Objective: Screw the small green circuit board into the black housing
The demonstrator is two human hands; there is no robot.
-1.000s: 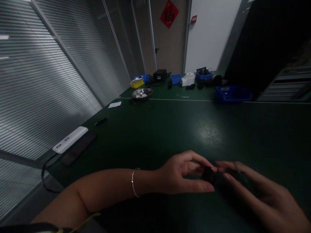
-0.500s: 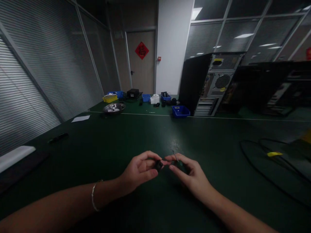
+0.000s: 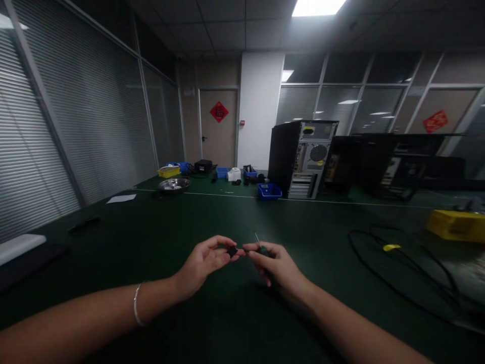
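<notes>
Steadying the small black part (image 3: 232, 251), pinched in the left hand (image 3: 204, 260) above the worktop (image 3: 212, 218), seems best while the right hand (image 3: 279, 260), grasping a green-handled tool (image 3: 262, 250), angles its thin shaft (image 3: 258, 239) clear of that part.

The view has swung rightward and upward since a second ago. A ceiling light panel (image 3: 318, 7) now shows, as do a second red sign (image 3: 435, 121) and a yellow bin (image 3: 456, 226) (each just peeking in half a second earlier). The white bar (image 3: 20, 248) is now cut off at left. A right-hand fingertip (image 3: 268, 282) emerges below the thumb (image 3: 261, 259).
</notes>
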